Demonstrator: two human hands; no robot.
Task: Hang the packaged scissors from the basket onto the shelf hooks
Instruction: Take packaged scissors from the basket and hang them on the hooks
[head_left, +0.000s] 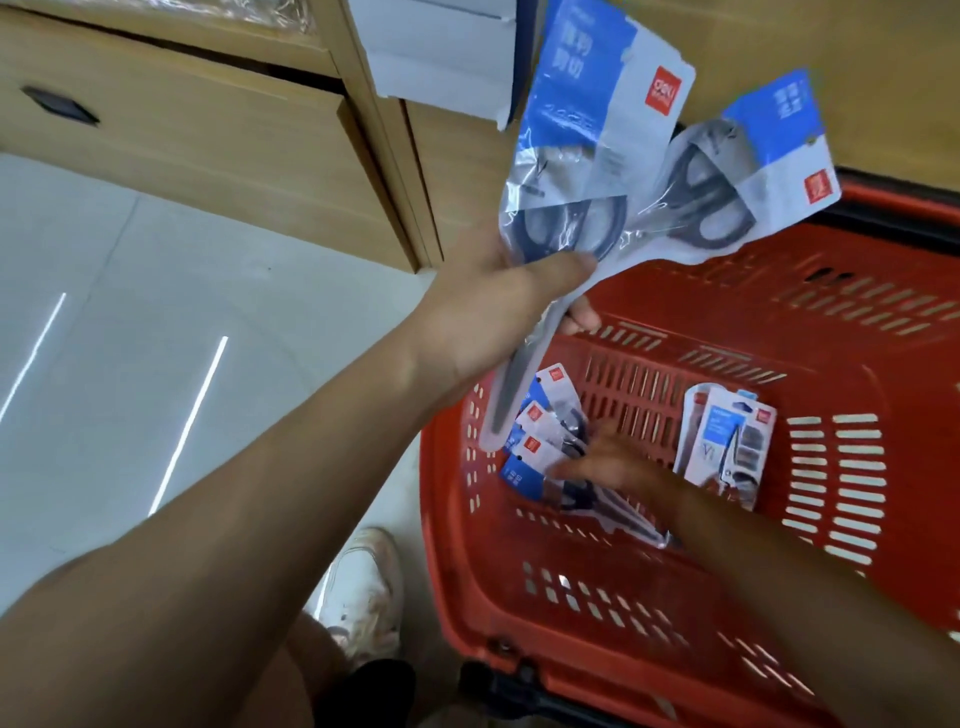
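My left hand (498, 306) grips two packaged scissors above the red basket (831, 322): one blue-and-grey pack (582, 119) points up, the second pack (748, 171) fans out to its right. My right hand (608, 460) reaches down into the basket, blurred, its fingers on a pile of scissor packs (540, 441) at the basket's left side. Whether it holds one I cannot tell. Another group of packs (727, 441) leans against the basket's far wall.
A wooden cabinet with a drawer (171, 130) stands at the upper left, a white box (441, 52) above it. Pale floor tiles (130, 338) lie to the left. My white shoe (363, 587) is beside the basket's near corner.
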